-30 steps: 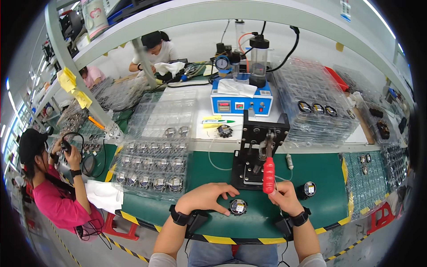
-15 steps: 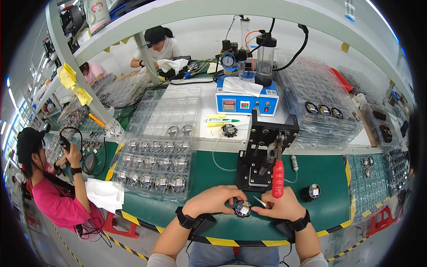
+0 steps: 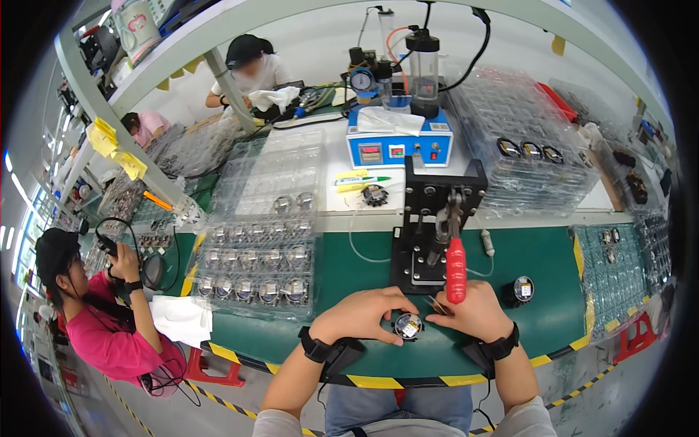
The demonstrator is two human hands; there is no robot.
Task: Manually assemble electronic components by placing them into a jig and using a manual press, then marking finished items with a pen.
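Both forearms are seen coming in from the lower edge, bare below pale sleeves, and they are angled toward each other. A dark band is worn on each wrist. The left hand (image 3: 362,315) is held palm down, with its fingers curled and its fingertips turned to the right. The right hand (image 3: 473,315) is placed just beside it, also palm down, with its fingers bent toward the left. The fingertips of the two hands are brought close together, almost touching, at the middle.

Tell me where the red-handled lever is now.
In the head view, the red-handled lever hangs from the black press, just above the right hand.
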